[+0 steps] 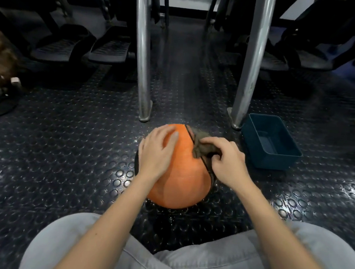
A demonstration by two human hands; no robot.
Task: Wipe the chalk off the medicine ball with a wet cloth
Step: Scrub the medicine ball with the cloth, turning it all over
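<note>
while left grip (pixel 158 152) lies flat on round orange ball (pixel 182 176), right grip (pixel 227 162) clutches crumpled brown cloth (pixel 204 149)

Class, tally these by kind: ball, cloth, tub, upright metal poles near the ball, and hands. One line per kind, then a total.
Orange round medicine ball: 1
Brown crumpled cloth: 1
Dark blue rectangular plastic tub: 1
Shiny upright metal poles: 2
Bare hands, left hand and right hand: 2
Total: 7
</note>
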